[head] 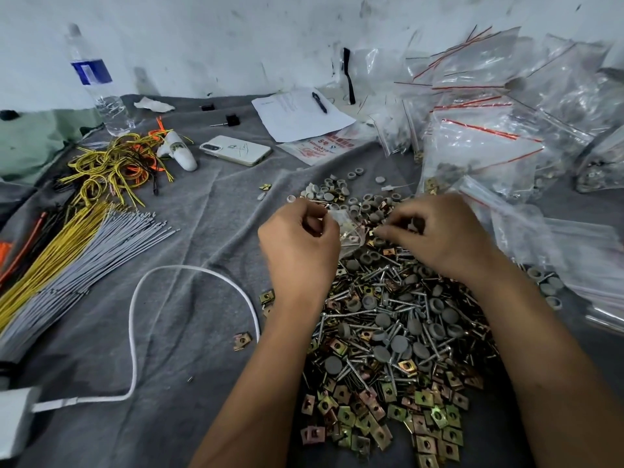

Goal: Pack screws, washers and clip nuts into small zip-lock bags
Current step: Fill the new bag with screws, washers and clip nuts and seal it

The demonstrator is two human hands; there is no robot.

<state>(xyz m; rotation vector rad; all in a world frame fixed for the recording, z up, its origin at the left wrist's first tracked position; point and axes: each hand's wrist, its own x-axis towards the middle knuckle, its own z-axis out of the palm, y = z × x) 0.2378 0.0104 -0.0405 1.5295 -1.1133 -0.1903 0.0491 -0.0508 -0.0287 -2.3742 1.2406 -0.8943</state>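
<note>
Head view — small clear bag, seemingly holding brass clip nuts.

bare grey cloth lies open left of the hardware heap, crossed only by a white cord (loosely looped); stacked bags crowd the right, cable ties the far left.

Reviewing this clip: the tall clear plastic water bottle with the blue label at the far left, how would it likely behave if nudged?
The tall clear plastic water bottle with the blue label would probably tip easily: it is narrow, upright, and stands on the soft grey cloth. It looks mostly empty, so likely light. Once down, its round body would probably roll.
</note>
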